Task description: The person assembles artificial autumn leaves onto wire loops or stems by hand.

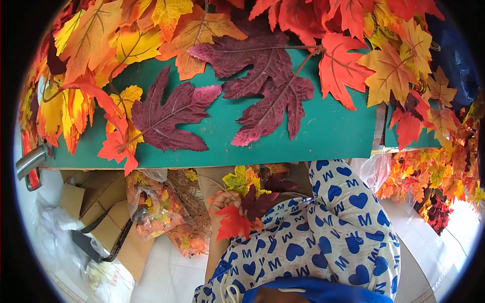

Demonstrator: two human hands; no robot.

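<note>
Below the table's front edge, beside my lap, my left hand [225,201] has its fingers curled closed round the thin stem of an artificial maple-leaf garland. A red leaf [233,223] hangs under the fingers. On the same garland, a yellow-green leaf [244,181] and a dark burgundy leaf [258,203] stick out to the right, over my patterned trousers [323,242]. My right hand does not show. On the green tabletop [202,144] above lie large burgundy leaves [172,117] with pink tips, the nearest things on the table to my left hand.
Orange and yellow leaves [202,35] crowd the table's far side, with red ones [343,68] at right. A metal handle [31,161] juts out at the left edge. Below stand a cardboard box [118,232] and a clear bag of leaves [159,212]. More leaves [424,171] hang at right.
</note>
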